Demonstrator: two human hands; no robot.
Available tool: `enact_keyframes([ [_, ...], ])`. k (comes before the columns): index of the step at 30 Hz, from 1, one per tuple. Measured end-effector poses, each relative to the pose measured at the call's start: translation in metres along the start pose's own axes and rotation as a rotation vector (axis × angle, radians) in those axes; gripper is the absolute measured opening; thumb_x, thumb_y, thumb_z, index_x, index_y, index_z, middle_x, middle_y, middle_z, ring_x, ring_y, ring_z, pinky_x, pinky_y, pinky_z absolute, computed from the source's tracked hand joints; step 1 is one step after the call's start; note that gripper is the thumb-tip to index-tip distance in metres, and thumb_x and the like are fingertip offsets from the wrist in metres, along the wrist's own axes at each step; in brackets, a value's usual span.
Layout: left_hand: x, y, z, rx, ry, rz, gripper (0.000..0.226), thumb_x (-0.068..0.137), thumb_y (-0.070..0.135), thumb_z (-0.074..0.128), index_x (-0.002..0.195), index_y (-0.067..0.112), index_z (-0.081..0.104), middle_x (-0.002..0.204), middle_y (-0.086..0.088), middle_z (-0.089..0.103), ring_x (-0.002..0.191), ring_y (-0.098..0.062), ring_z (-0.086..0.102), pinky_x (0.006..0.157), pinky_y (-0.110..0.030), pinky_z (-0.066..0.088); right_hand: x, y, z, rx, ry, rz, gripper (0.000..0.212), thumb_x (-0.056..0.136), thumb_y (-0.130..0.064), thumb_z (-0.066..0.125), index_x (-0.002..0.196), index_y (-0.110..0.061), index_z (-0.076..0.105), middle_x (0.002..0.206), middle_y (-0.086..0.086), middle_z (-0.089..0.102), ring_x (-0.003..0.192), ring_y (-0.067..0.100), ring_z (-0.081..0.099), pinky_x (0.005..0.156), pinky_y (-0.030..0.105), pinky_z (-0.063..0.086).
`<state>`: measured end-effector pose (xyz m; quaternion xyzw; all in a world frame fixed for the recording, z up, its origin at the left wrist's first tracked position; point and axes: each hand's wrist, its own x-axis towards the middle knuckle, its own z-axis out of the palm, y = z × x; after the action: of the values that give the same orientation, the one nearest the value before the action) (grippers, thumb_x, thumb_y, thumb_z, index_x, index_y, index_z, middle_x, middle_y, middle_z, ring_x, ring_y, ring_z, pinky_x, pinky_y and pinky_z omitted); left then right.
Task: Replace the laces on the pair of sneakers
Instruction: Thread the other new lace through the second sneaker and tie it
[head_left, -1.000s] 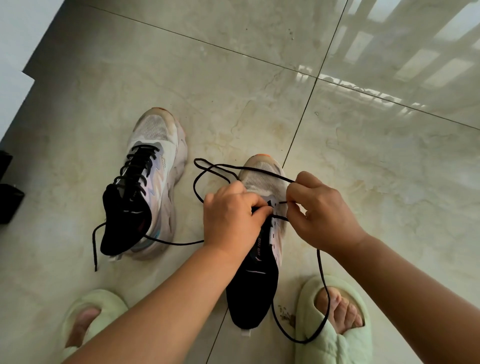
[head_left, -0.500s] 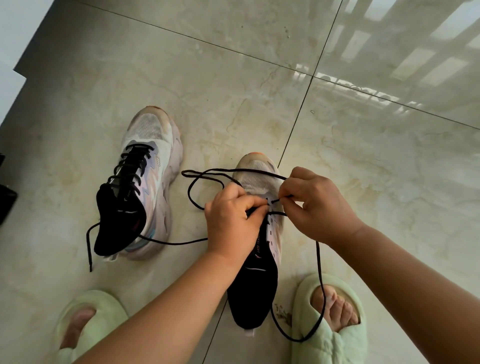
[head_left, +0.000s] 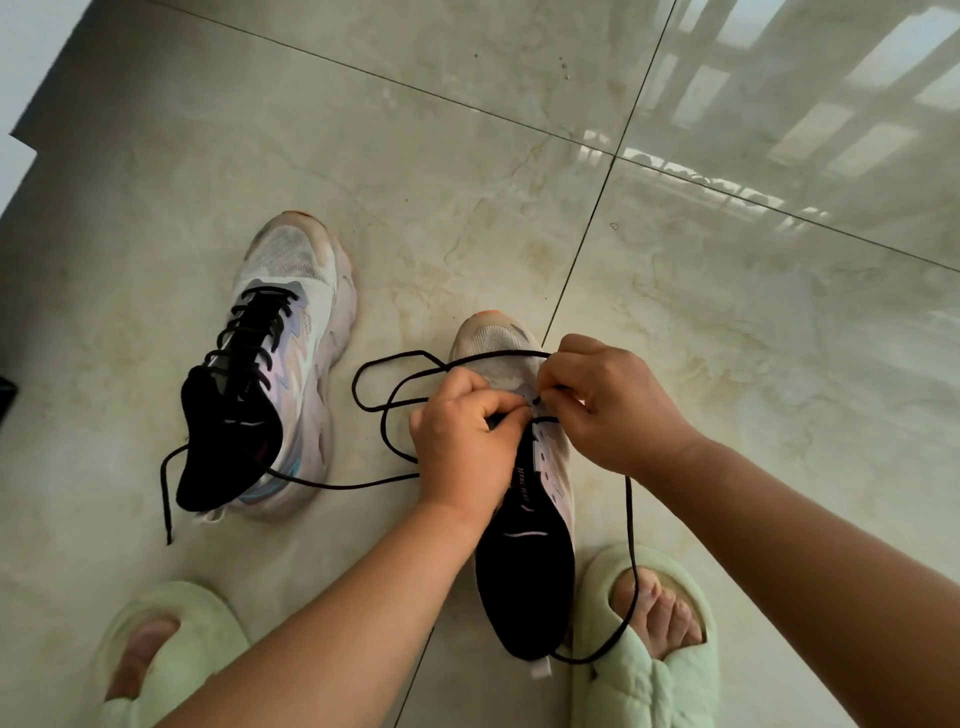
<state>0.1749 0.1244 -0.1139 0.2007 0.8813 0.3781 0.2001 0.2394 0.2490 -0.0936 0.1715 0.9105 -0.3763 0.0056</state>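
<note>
Our left hand (head_left: 462, 441) grips the near shoe (head_left: 530, 499) on the floor (head_left: 467, 182), fingers curled. Our right hand (head_left: 613, 405) pinches the black lace (head_left: 395, 395) tip at an eyelet. The laced shoe (head_left: 275, 364) stands just left. Slippers (head_left: 654, 665) crowd the near edge; bare tiles stretch far ahead.
</note>
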Motion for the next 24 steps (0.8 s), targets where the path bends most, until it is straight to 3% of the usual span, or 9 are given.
enact_keyframes([
  [6, -0.002, 0.003, 0.001, -0.048, -0.003, -0.082, 0.002, 0.072, 0.014, 0.077, 0.073, 0.014, 0.075, 0.077, 0.001, 0.055, 0.073, -0.021, 0.057, 0.079, -0.049, 0.046, 0.003, -0.002, 0.003, -0.048, -0.059, -0.041, 0.010, 0.077, 0.005, 0.054, 0.069, 0.002, 0.059, 0.071, 0.000, 0.045, 0.060, 0.027, 0.047, 0.055, 0.032, 0.036],
  [11, -0.004, 0.005, 0.000, -0.021, -0.019, -0.117, 0.002, 0.075, 0.015, 0.075, 0.076, 0.015, 0.076, 0.079, 0.002, 0.054, 0.075, -0.020, 0.056, 0.083, -0.049, 0.044, 0.007, -0.001, 0.005, -0.088, -0.113, -0.057, 0.011, 0.079, 0.003, 0.054, 0.071, 0.002, 0.061, 0.073, 0.007, 0.050, 0.067, 0.027, 0.050, 0.059, 0.035, 0.040],
  [14, -0.006, 0.006, -0.002, 0.036, 0.014, -0.093, 0.004, 0.073, 0.019, 0.076, 0.077, 0.020, 0.076, 0.078, 0.008, 0.048, 0.080, -0.018, 0.057, 0.090, -0.037, 0.036, 0.005, 0.001, 0.006, 0.046, -0.025, 0.037, 0.008, 0.077, 0.003, 0.062, 0.071, 0.001, 0.067, 0.073, 0.004, 0.051, 0.065, 0.024, 0.053, 0.059, 0.033, 0.042],
  [16, -0.008, 0.007, -0.005, 0.213, 0.073, -0.042, 0.005, 0.070, 0.027, 0.078, 0.072, 0.025, 0.074, 0.079, 0.011, 0.048, 0.087, -0.017, 0.055, 0.083, -0.026, 0.019, 0.003, 0.003, 0.006, 0.143, 0.043, 0.107, 0.007, 0.073, 0.003, 0.066, 0.070, -0.002, 0.069, 0.074, 0.001, 0.053, 0.065, 0.019, 0.054, 0.060, 0.025, 0.043],
  [19, -0.013, 0.007, -0.007, 0.383, 0.122, 0.030, 0.012, 0.066, 0.033, 0.081, 0.065, 0.024, 0.073, 0.076, 0.004, 0.058, 0.082, -0.023, 0.055, 0.073, -0.026, 0.011, 0.000, 0.004, 0.006, 0.165, 0.070, 0.147, 0.010, 0.072, 0.003, 0.068, 0.070, -0.006, 0.069, 0.073, -0.001, 0.054, 0.066, 0.014, 0.054, 0.059, 0.013, 0.038],
  [24, -0.015, 0.007, 0.001, 0.383, 0.151, 0.022, 0.010, 0.069, 0.032, 0.079, 0.072, 0.023, 0.075, 0.079, 0.002, 0.061, 0.081, -0.025, 0.054, 0.074, -0.026, 0.011, -0.003, 0.006, 0.007, 0.155, 0.048, 0.099, 0.013, 0.075, 0.008, 0.062, 0.074, -0.002, 0.069, 0.074, 0.003, 0.055, 0.065, 0.019, 0.054, 0.059, 0.024, 0.041],
])
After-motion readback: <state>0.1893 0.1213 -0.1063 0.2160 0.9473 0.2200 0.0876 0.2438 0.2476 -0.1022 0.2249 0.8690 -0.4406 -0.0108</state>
